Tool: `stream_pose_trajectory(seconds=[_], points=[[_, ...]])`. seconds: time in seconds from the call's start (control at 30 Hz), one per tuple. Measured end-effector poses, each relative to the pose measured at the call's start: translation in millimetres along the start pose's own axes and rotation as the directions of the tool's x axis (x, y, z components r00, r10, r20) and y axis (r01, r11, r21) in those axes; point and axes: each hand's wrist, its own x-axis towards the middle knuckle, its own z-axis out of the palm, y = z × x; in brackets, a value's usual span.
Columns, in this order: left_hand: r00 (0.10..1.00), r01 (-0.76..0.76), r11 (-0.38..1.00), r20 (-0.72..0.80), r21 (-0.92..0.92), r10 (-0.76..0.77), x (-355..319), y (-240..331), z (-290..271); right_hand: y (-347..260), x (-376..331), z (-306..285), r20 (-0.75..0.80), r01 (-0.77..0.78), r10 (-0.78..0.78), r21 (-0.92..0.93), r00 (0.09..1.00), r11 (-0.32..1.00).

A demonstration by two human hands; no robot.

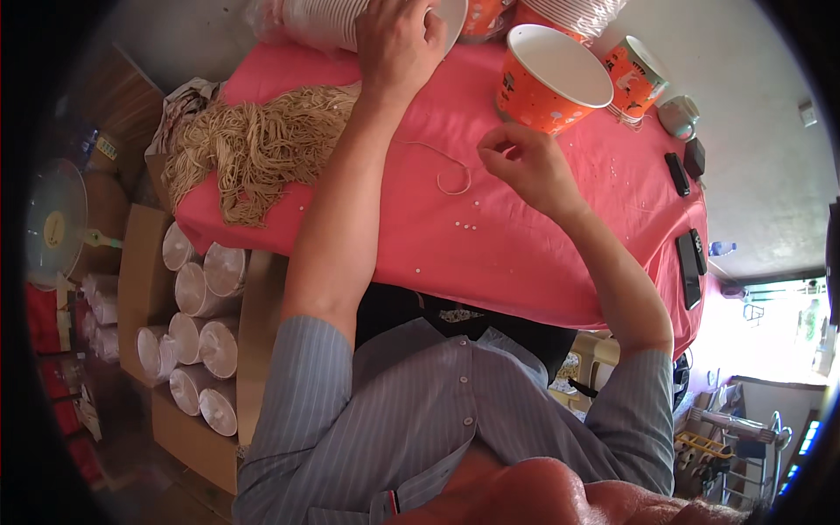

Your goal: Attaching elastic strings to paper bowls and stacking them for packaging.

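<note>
Orange tub (544, 98) on pink cloth (542, 254), just beyond narrowly curled right hand (529, 164) (can't tell if holding anything), probably parked for easy reach. Left hand (398, 44) at white stack (319, 22), grip unclear.

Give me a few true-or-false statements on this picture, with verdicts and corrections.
1. The left hand is at the row of nested white-rimmed containers. True.
2. The tan string pile lies left of the open orange tub. True.
3. That tub stands upside down. False: its open mouth faces up.
4. The right hand grips the mug. False: the mug stands apart, farther right.
5. The cardboard box holds whitish cylindrical packs. True.
</note>
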Motion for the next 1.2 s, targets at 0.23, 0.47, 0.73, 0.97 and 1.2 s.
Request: stream_pose_trajectory(seconds=[0.23, 0.47, 0.73, 0.97, 1.2], points=[[0.864, 0.338, 0.576, 0.488, -0.744, 0.124, -4, 60, 1, 17, -28, -52, -0.118, 0.111, -0.057, 0.528, 0.991, 0.842], [0.641, 0.444, 0.659, 0.729, -0.607, 0.240, -22, 96, 9, 49, -30, -71, -0.083, 0.094, -0.051, 0.668, 0.995, 0.739], [0.538, 0.465, 0.743, 0.820, -0.483, 0.196, -18, 107, 8, 54, -30, -72, -0.053, 0.030, 0.011, 0.709, 0.999, 0.705], [0.539, 0.468, 0.746, 0.822, -0.475, 0.185, -18, 110, 7, 47, -31, -80, -0.020, -0.093, 0.127, 0.571, 0.992, 0.816], [0.576, 0.455, 0.741, 0.798, -0.493, 0.177, -21, 107, 8, 45, -33, -82, -0.013, -0.108, 0.126, 0.432, 0.992, 0.896]])
